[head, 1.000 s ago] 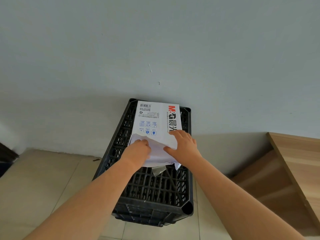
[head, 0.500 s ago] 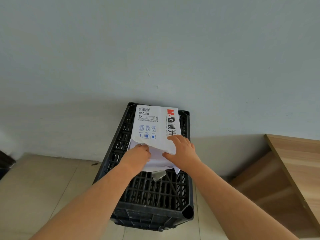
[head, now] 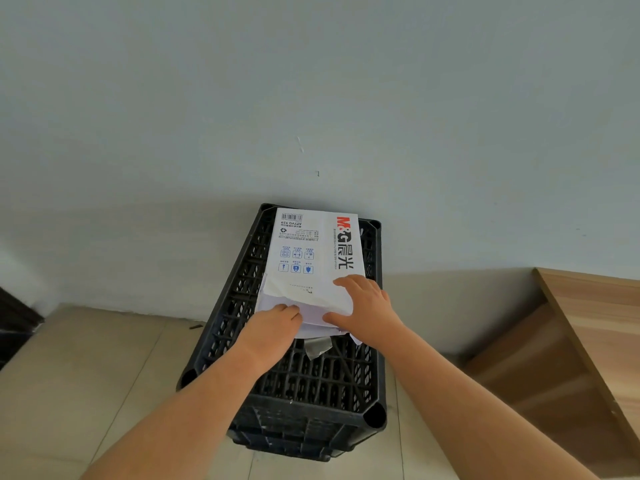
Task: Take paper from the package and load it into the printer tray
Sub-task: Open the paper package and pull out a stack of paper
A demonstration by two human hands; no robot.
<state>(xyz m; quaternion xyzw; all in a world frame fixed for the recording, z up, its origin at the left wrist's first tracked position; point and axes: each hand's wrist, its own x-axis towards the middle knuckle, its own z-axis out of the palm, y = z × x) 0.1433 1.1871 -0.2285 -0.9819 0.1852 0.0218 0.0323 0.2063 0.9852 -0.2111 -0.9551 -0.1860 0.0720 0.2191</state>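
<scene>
A white paper package (head: 313, 251) with red and black lettering lies flat on top of an upturned black plastic crate (head: 304, 379). Its near end is torn open, and white sheets (head: 313, 315) show there. My left hand (head: 273, 327) rests on the open end with its fingers curled onto the sheets. My right hand (head: 365, 308) lies flat on the wrapper's near right corner, thumb against the sheets. A loose scrap of wrapper (head: 317, 346) hangs below the open end. No printer is in view.
The crate stands on a tiled floor (head: 86, 375) against a pale blue-grey wall (head: 311, 98). A wooden desk edge and side panel (head: 588, 334) are at the right. Something dark (head: 14, 323) sits at the far left edge.
My left hand has slid slightly back toward me along the open end, showing more of the sheets. The right hand stays on the wrapper. The view has shifted a little.
</scene>
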